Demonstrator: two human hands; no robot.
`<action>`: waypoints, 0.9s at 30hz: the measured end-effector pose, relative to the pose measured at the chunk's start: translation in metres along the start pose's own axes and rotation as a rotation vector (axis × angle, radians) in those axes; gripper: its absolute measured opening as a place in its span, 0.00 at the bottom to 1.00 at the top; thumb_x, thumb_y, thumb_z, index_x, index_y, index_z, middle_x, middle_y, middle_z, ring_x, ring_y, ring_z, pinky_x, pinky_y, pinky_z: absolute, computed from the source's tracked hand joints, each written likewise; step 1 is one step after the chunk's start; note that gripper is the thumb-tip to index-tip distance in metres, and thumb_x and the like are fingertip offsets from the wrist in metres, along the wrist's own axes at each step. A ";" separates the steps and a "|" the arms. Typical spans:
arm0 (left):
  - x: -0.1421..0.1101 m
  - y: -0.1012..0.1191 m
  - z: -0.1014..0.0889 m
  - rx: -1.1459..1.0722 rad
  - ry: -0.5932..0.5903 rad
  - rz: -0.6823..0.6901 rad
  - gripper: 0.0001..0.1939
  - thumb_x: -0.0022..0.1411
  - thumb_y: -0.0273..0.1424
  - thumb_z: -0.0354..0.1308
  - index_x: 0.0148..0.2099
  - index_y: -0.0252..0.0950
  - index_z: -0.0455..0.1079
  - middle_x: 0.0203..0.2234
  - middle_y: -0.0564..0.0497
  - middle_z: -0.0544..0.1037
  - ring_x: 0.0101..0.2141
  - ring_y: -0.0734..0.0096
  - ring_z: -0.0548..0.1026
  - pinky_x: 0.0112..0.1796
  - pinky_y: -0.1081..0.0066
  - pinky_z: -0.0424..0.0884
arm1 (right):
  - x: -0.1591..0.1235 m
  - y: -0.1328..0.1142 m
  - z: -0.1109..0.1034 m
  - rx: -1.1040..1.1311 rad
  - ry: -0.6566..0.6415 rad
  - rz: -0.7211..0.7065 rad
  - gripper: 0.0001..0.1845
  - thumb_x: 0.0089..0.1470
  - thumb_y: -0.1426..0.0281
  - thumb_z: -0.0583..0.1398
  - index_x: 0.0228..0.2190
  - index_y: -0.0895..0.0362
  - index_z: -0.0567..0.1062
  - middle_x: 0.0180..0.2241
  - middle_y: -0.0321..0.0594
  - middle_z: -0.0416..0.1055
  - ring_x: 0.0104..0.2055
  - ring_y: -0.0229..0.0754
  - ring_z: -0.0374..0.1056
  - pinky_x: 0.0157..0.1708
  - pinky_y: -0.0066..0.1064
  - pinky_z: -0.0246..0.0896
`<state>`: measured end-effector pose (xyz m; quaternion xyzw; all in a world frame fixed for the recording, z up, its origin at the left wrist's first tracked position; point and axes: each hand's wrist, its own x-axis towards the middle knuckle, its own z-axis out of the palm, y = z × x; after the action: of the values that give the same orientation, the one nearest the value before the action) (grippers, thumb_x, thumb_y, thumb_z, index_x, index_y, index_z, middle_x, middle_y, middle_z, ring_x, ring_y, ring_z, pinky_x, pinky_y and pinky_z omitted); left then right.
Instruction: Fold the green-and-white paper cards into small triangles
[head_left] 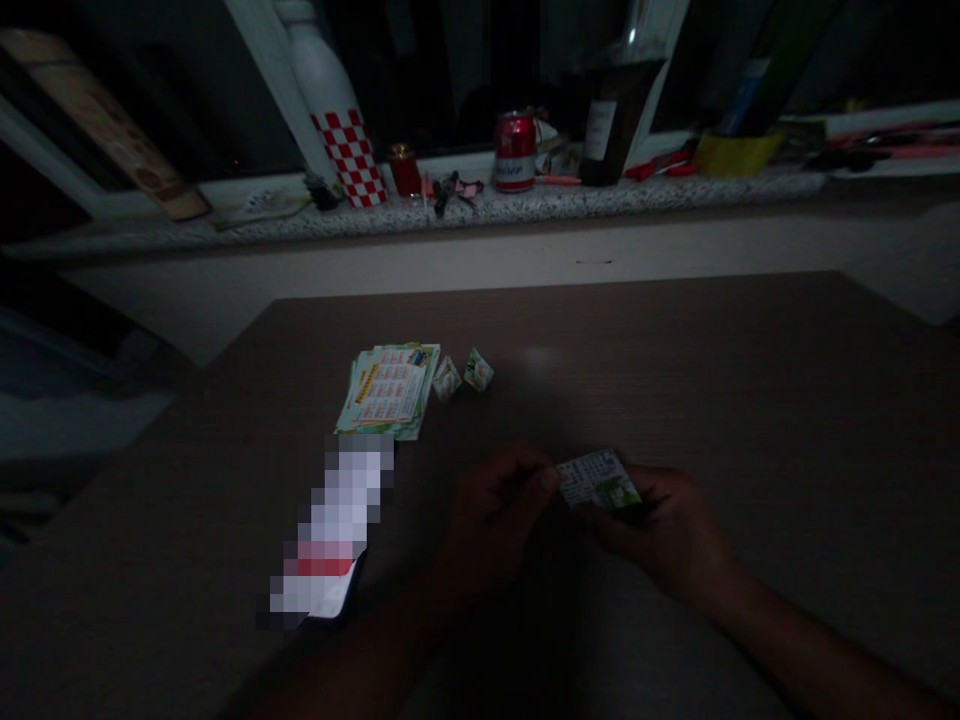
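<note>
Between my hands is a small printed card (592,478), with rows of text and a green picture at its lower right. My right hand (667,525) grips the card's right side, thumb along the near edge. At the card's left corner, my left hand (506,510) is closed in a pinch. Farther back on the table lies a stack of green-bordered printed sheets (390,390). Beside the stack are two small folded paper pieces (448,379), green and white.
A lit phone (334,530), its screen blurred out, lies left of my hands on the brown table (675,370). Behind, the granite windowsill (555,200) bears a checkered bottle (349,150), a red can (514,150), a small jar (405,170) and a dark bottle (607,130). The light is dim.
</note>
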<state>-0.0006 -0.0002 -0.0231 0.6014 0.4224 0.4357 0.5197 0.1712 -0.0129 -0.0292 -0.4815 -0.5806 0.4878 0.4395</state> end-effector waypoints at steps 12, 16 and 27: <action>0.001 0.003 -0.004 0.032 0.059 -0.041 0.10 0.61 0.35 0.55 0.32 0.33 0.70 0.26 0.53 0.70 0.30 0.72 0.67 0.32 0.74 0.63 | -0.001 -0.005 0.001 0.010 0.072 -0.003 0.05 0.42 0.71 0.66 0.27 0.57 0.80 0.24 0.39 0.79 0.24 0.41 0.73 0.23 0.28 0.69; 0.003 -0.001 -0.004 0.007 0.081 -0.036 0.10 0.61 0.34 0.56 0.32 0.33 0.70 0.25 0.53 0.69 0.29 0.73 0.66 0.32 0.74 0.63 | -0.001 0.003 0.001 0.037 0.119 0.020 0.07 0.43 0.68 0.67 0.27 0.57 0.80 0.22 0.38 0.76 0.22 0.39 0.70 0.22 0.27 0.67; 0.003 -0.002 -0.003 0.153 -0.016 -0.038 0.08 0.60 0.32 0.55 0.35 0.33 0.73 0.28 0.50 0.75 0.31 0.70 0.71 0.34 0.71 0.66 | 0.002 -0.001 -0.011 0.076 0.265 0.016 0.11 0.41 0.62 0.68 0.25 0.57 0.78 0.21 0.39 0.75 0.21 0.37 0.69 0.19 0.26 0.65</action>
<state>-0.0031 0.0034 -0.0245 0.6349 0.4614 0.3874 0.4837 0.1819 -0.0097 -0.0269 -0.5293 -0.4949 0.4449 0.5263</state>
